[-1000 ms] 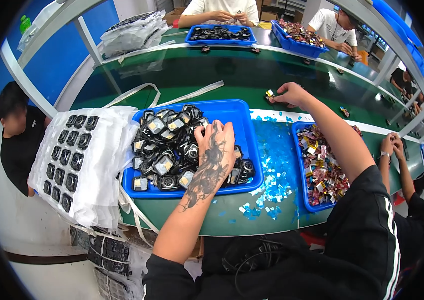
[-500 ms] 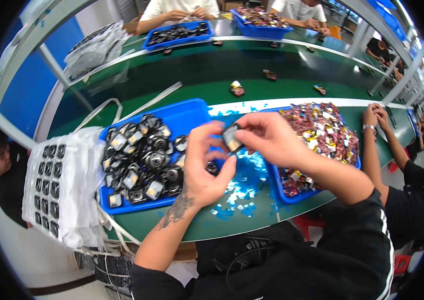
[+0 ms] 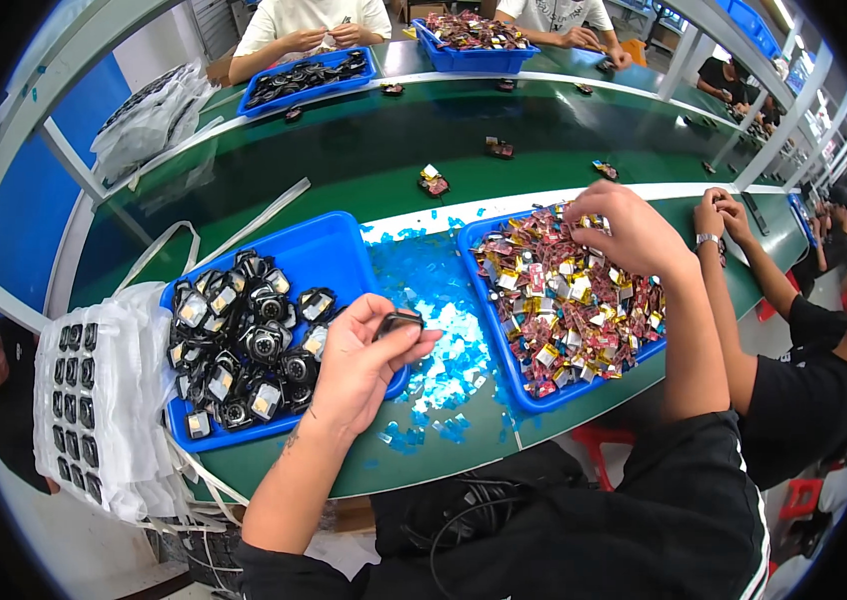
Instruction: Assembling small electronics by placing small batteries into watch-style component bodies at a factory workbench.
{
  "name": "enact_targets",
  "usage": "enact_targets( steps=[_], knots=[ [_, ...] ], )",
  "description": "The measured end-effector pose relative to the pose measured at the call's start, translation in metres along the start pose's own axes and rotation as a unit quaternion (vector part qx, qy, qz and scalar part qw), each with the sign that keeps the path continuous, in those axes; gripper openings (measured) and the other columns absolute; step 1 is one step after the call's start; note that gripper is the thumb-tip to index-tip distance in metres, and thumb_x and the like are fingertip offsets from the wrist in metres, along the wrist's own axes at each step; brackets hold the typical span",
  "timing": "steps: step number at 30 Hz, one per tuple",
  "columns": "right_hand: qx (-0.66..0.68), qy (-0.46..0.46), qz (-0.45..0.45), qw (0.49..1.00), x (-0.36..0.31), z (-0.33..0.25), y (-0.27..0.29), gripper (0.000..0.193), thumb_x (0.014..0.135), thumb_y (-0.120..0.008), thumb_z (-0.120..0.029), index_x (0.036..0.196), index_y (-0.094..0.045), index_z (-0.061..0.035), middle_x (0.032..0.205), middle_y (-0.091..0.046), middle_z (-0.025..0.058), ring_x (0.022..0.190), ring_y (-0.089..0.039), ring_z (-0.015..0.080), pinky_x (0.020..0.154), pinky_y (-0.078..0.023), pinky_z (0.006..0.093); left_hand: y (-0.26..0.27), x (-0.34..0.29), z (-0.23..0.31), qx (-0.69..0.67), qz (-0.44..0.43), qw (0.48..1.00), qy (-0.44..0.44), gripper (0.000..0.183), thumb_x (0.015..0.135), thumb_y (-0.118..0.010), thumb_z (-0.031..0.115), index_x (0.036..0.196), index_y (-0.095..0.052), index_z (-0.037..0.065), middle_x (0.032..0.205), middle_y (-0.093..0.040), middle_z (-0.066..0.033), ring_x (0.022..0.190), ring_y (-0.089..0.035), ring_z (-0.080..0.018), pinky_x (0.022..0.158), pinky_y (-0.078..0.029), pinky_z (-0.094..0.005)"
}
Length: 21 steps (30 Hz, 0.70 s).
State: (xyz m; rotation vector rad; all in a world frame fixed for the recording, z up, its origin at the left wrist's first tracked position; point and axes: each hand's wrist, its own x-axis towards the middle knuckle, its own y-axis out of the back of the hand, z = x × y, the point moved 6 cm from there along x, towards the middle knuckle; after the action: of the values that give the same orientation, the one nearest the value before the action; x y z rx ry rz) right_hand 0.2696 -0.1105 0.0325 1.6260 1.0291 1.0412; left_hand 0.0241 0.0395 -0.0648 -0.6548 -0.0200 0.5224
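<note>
Fingers of my left hand (image 3: 352, 368) grasp a black case (image 3: 400, 323) by the left tray (image 3: 332, 250); my right hand (image 3: 634, 232), its fingers parted, hovers over parts (image 3: 576, 292) in the right tray (image 3: 536, 402).

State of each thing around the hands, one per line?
Left hand, gripping black casing
Black casing, held
Right hand, curled over right tray; grasp unclear
Left tray, partly filled with black units
Right tray, filled with reddish parts
Blue scraps, scattered between trays
White sheets, stacked

The parts tray (image 3: 545, 403) lies right of the casings (image 3: 264, 345).
</note>
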Motion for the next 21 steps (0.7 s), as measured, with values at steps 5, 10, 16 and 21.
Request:
enact_targets(
  steps=[5,10,16,21],
  knots=[
    [0.154,-0.041,0.083,0.984,-0.021,0.009,0.01,0.013,0.077,-0.073,-0.006,0.085,-0.064,-0.0025,0.094,-0.064,0.0107,0.094,-0.062,0.0255,0.085,-0.048,0.0364,0.004,-0.002,0.003,0.031,0.011,0.999,-0.002,0.014,0.092,-0.059,0.002,0.1,-0.049,0.006,0.096,-0.066,-0.0153,0.085,-0.07,-0.0257,0.075,-0.06,-0.032],
    [0.381,-0.063,0.168,0.907,-0.029,0.005,0.006,0.011,0.081,-0.071,-0.002,0.083,-0.06,-0.0024,0.088,-0.063,0.0034,0.085,-0.06,0.0111,0.074,-0.048,0.0243,-0.012,-0.01,0.007,0.092,-0.042,0.995,0.01,0.039,0.096,-0.056,0.01,0.132,-0.043,0.007,0.111,-0.06,-0.014,0.089,-0.066,-0.0202,0.074,-0.057,-0.0298],
    [0.586,-0.08,-0.014,0.806,-0.028,-0.079,-0.041,0.009,0.082,-0.069,0.003,0.091,-0.064,0.0021,0.089,-0.064,0.0045,0.078,-0.061,0.0077,0.068,-0.049,0.0211,-0.027,-0.013,0.007,0.329,-0.074,0.932,-0.129,0.046,0.077,-0.079,0.014,0.12,-0.063,0.009,0.11,-0.052,-0.0044,0.089,-0.056,-0.0105,0.075,-0.05,-0.0236],
    [0.625,-0.013,-0.07,0.777,-0.021,-0.121,-0.062,0.021,0.088,-0.061,0.002,0.108,-0.066,0.0036,0.096,-0.065,0.0079,0.08,-0.06,0.0095,0.072,-0.049,0.0222,-0.027,-0.013,0.005,0.334,-0.093,0.921,-0.179,0.023,0.08,-0.077,0.016,0.1,-0.07,0.006,0.097,-0.057,-0.0027,0.08,-0.057,-0.01,0.067,-0.046,-0.0231]
  ],
)
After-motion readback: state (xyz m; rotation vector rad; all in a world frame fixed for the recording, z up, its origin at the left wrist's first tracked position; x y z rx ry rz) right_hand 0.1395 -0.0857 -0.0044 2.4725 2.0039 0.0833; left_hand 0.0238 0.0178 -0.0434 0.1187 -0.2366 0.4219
